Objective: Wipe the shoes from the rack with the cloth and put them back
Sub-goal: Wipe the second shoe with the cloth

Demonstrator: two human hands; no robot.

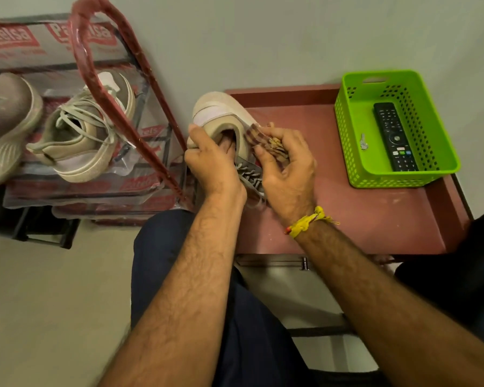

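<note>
Your left hand (pixel 207 157) grips the shoe (pixel 221 118) by its collar, long axis pointing away; right fingers (pixel 266 160) pinch the cloth (pixel 268 143) against its right side.

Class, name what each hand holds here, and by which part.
Left hand grips the shoe by its heel collar, fingers inside. Right hand holds the bunched cloth.

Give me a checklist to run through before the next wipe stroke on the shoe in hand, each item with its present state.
1. Left hand has a firm grip on the shoe, fingers inside the opening: ok.
2. Right hand holds the cloth: ok.
3. Cloth touches the shoe's side: ok.
4. Shoe already clean all round: cannot tell, far side hidden.
5. Free spot on the rack for its return: cannot tell.
6. Green basket stands apart from the hands: ok.
</note>
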